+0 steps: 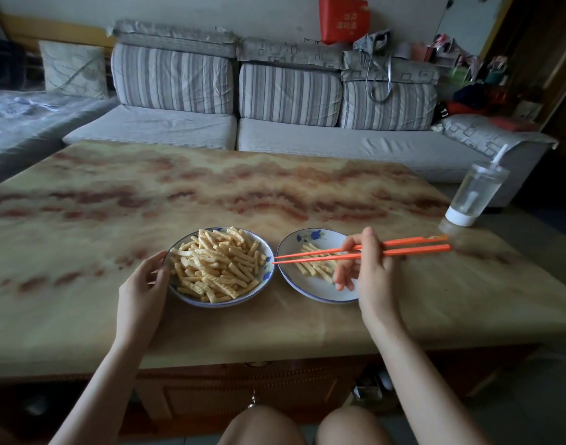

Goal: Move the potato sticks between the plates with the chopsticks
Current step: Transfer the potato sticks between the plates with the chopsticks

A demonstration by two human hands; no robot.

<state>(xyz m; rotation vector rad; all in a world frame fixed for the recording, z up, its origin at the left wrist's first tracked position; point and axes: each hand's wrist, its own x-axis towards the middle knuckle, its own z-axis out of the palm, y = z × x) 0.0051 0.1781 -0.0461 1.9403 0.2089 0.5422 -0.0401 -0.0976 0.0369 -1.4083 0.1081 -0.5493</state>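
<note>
In the head view, a marbled tan and reddish counter (211,187) fills the middle of the scene, with two blue-rimmed plates set just beside each other near its near edge. The left plate (223,304) carries a heaped pile of ridged potato sticks (215,264). The right plate (310,289), with a blue flower painted on its far rim, carries only a small cluster of the sticks (318,268), lying near its centre.

The left grip (143,284), a bare hand, holds the left plate by its left rim, the thumb lying on the far-left edge and the fingers curved along the near-left side.

The right grip (368,268) hovers over the right side of the right plate and is closed round a pair of orange chopsticks (310,255), pinching them about midway along. The chopsticks lie almost level above the right plate and point left. Their tips reach the narrow gap between the two plates, close together with a slight gap, and no stick shows between them. Their thick ends jut out to the right of the hand.

At the right edge of the counter stands a clear cup (474,194) with a white base and a straw. Beyond the counter runs a grey sofa (307,136) with striped back cushions, and a red bag (342,19) sits on top behind it. The person's bare knees show at the bottom.
</note>
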